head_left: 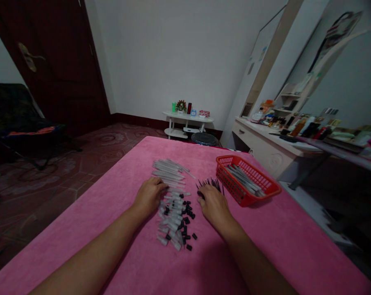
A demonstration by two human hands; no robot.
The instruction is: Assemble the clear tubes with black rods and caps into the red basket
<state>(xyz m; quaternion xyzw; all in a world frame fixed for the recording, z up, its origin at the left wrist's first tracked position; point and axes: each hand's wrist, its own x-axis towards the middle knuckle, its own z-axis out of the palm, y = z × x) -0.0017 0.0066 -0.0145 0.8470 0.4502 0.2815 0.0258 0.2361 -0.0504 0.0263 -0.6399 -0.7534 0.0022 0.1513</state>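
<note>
My left hand (150, 194) rests at the near left end of a row of clear, slim pen-like tubes (168, 170), its fingers curled down over the closest ones. What lies under those fingertips is hidden. My right hand (214, 203) is bent over a bunch of thin dark pointed sticks (215, 184), thumb and forefinger drawn together at a dark piece. Between the hands lies a heap of clear tapered caps (173, 221). Small black plugs (185, 225) are scattered along the heap's right side.
A red plastic basket (265, 189) holding several grey-silver pen-like sticks stands right of my right hand. All this lies on a pink cloth-covered table (126, 254). Beyond are a low white stand (188, 118), a black round stool (204, 138) and a dresser (265, 135) with bottles.
</note>
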